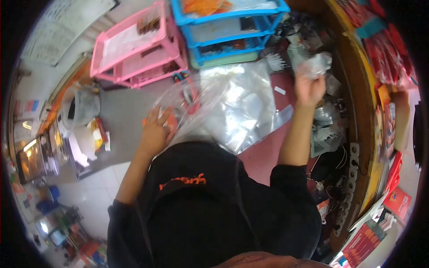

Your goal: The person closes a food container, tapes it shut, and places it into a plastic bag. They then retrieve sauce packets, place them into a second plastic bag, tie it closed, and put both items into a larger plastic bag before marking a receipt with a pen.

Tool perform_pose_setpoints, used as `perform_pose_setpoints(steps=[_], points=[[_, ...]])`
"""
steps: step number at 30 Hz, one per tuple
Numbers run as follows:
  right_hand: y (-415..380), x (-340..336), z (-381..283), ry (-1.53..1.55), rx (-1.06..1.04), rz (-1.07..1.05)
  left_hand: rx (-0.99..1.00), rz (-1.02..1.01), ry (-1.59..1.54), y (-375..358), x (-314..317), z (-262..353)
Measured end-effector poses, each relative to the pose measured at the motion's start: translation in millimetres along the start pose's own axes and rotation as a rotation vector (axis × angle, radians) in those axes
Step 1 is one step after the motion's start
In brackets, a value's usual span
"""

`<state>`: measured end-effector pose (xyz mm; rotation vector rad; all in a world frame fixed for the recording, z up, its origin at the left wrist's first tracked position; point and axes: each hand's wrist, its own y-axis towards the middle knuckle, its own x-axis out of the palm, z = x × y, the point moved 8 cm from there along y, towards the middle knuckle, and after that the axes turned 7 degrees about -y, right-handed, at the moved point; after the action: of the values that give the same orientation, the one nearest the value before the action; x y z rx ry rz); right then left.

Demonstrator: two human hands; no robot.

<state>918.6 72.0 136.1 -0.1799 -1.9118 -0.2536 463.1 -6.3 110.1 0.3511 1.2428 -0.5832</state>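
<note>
Clear plastic bags (243,107) lie in a shiny, overlapping stack on the desk (261,156), just beyond the person's black shirt (192,214), which carries orange lettering on its dark cloth. The left hand (156,132) rests beside this stack with its fingers apart, touching an orange piece (170,120). A loose, see-through plastic film (205,100) bulges up next to that hand and reaches over the near-left part of the stack. At its left side is a long red item (191,99), too blurred to name.

Farther out, the right hand (310,89) is raised to the right of the stack, its fingers together and clamped on a small clear packet (316,64). Between this hand and the stack lies a small white slip (279,90). To the right, more small packets (328,131) are heaped near a wooden edge.

Beyond the stack stand two tiered racks: a pink rack (172,44) on the left, with brown items in it, and a blue rack (214,39) just beside it, with orange material on its top level. A pale green tray (228,60) shows beneath the blue rack.
</note>
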Motion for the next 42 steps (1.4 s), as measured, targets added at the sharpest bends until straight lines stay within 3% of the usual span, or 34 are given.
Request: perform_pose_setpoints(steps=[1,3,4,5,6,9,10,13,15,16,19,21,22,23,25,28,32,34,36,38,40,42], points=[[-15.0,16.6,57.4,0.074,0.159,-0.22,0.024,0.009,-0.015,-0.7,-2.9,-1.1],[-62.4,38.4,187.8,-0.24,0.502,-0.492,0.072,0.053,-0.16,-1.5,-16.6,-0.2],[-85.3,7.9,262.0,-0.216,0.669,-0.536,0.101,0.068,-0.185,-3.8,-25.1,2.8],[-103.5,22.6,324.8,-0.811,0.742,-0.789,0.132,0.086,-0.203,-7.9,-36.4,2.9],[-122.4,29.3,369.6,-1.424,0.742,-1.032,0.108,0.097,-0.154,-16.3,-49.3,-2.5],[-166.0,55.4,421.2,-2.009,0.253,-1.312,0.016,0.108,-0.036,-46.1,-71.2,-36.1],[-164.7,79.4,420.3,-1.885,0.21,-1.322,-0.056,0.102,0.002,-63.0,-74.0,-62.0],[-130.0,123.2,388.8,-1.201,0.745,-0.912,-0.233,0.107,0.061,-123.8,-75.4,-134.9],[-99.2,106.9,395.6,-1.442,0.611,-0.797,-0.344,0.096,0.076,-164.2,-65.5,-181.6],[-100.2,101.3,409.1,-1.578,0.541,-0.841,-0.404,0.076,0.079,-184.1,-57.7,-205.2],[-152.1,59.3,491.2,-2.088,0.383,-1.231,-0.544,0.012,0.078,-239.0,-21.3,-273.2],[-186.7,43.9,523.4,-2.359,0.203,-1.293,-0.578,0.007,0.088,-261.2,-1.5,-303.5],[-193.8,45.4,533.5,-2.427,0.191,-1.318,-0.665,-0.139,0.127,-262.8,-4.2,-304.0],[-201.0,46.7,543.4,-2.494,0.179,-1.345,-0.638,-0.043,0.123,-265.1,-4.6,-306.5],[-198.5,40.1,552.2,-2.493,0.359,-1.392,-0.582,0.141,0.121,-280.4,3.6,-315.1],[-181.0,56.7,546.1,-2.361,0.619,-1.205,-0.49,0.374,0.173,-300.3,16.6,-322.7],[-167.7,136.3,579.0,-1.893,0.351,-1.231,-0.55,0.777,0.171,-328.8,-10.9,-326.0],[-176.8,179.4,618.8,-1.59,0.336,-1.203,-0.613,1.065,0.156,-342.6,-34.4,-322.9],[-198.8,200.2,671.5,-1.389,0.481,-1.216,-0.769,1.211,0.08,-357.0,-30.9,-336.2],[-231.3,188.3,728.0,-1.218,0.436,-1.199,-1.002,1.098,-0.108,-372.2,-6.3,-364.5],[-261.1,173.8,767.7,-1.185,0.352,-1.176,-1.26,0.689,-0.419,-392.5,55.1,-394.1],[-267.8,164.8,781.5,-1.357,0.241,-1.308,-1.088,0.846,-0.474,-404.4,39.7,-399.7]])
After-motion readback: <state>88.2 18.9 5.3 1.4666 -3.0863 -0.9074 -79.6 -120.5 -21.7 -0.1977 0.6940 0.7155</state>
